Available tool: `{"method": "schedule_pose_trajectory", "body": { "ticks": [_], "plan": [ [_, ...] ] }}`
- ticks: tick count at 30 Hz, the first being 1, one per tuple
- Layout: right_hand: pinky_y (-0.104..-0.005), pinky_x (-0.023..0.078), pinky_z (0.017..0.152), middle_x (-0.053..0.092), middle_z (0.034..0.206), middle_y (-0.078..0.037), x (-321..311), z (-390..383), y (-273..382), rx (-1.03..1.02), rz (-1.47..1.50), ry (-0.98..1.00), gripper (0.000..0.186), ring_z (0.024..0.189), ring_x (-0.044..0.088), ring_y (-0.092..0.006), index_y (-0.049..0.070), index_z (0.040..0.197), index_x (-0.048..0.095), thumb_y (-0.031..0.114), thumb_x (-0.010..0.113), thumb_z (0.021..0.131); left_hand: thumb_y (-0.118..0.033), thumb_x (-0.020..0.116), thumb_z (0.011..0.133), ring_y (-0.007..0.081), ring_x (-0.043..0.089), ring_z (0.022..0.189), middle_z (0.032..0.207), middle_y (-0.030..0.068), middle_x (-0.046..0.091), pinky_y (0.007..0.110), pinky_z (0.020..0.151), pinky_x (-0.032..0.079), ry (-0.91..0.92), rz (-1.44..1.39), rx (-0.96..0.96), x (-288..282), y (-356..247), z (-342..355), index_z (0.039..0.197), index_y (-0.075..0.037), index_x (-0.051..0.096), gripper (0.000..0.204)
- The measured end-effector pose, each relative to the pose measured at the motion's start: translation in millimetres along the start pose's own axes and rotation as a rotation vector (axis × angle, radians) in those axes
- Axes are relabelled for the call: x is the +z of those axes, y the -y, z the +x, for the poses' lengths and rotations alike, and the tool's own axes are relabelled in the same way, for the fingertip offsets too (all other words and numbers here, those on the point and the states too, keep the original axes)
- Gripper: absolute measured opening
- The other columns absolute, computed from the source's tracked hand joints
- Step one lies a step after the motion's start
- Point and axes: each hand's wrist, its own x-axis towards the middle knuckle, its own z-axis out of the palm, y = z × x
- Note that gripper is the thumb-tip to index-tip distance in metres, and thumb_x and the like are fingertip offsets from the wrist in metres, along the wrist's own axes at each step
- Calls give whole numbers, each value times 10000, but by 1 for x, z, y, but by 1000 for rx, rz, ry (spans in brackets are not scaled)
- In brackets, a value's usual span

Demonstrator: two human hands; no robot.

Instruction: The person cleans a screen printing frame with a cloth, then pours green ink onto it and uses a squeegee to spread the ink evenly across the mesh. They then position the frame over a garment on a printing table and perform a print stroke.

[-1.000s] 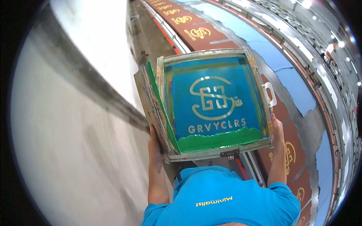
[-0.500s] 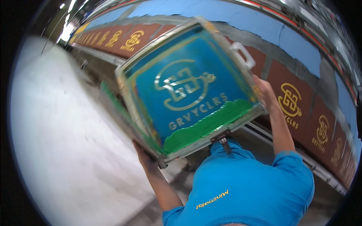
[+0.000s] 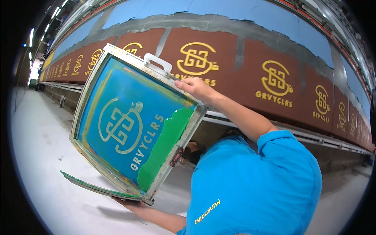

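Note:
A screen-printing frame [image 3: 113, 88] with blue mesh and a see-through round logo with lettering is held up tilted in front of me. Thick green ink [image 3: 166, 147] lies along the mesh's near side. My right hand [image 3: 196, 89] is closed around the frame's upper right edge, beside its white handle [image 3: 157, 63]. At the lower corner, my left hand [image 3: 127, 203] is closed from beneath on a squeegee [image 3: 98, 187], a long strip with a green-stained edge, and bears the frame's corner too. Most of the left fingers are hidden under the squeegee.
A long printing table [image 3: 235, 113] runs across ahead, with brown fabric panels [image 3: 231, 58] printed with yellow logos. Blue panels [image 3: 270, 19] lie beyond a grey strip. The pale floor [image 3: 39, 129] stretches off to the left. A metal rail [image 3: 66, 87] edges the table's near side.
The frame has turned anticlockwise and shifted left and down, both hands moving with it. The squeegee has swung to the lower left. My view has turned, bringing more brown panels into sight.

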Motion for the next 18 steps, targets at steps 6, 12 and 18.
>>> {"method": "schedule_pose_trajectory", "body": {
  "ticks": [6, 12, 18],
  "plan": [
    [-378, 535, 858, 750, 1003, -176, 69, 15, 31, 1, 51, -115, 737, 932, 705, -239, -23, 1120, 757, 671, 552, 980, -623, 351, 1062, 341, 313, 1515, 1681, 162, 229, 491, 1236, 300, -6, -34, -29, -30, 19, 107, 1650, -118, 216, 786],
    [-376, 513, 937, 741, 1088, -197, 127, 3, 11, -31, 137, -74, 746, 1047, 691, -251, -27, 1152, 750, 672, 561, 975, -628, 350, 1056, 348, 348, 1473, 1634, 176, 272, 524, 1206, 330, 56, 42, 49, -78, 19, 165, 1632, -110, 241, 783],
    [-405, 512, 970, 729, 1174, -225, 183, 60, -4, 80, 132, -96, 818, 1101, 690, -299, -22, 1214, 735, 727, 553, 942, -565, 401, 1069, 317, 421, 1402, 1592, 179, 332, 498, 1178, 359, -22, 150, 64, -104, -15, 210, 1616, -86, 274, 739]
  ]
}}
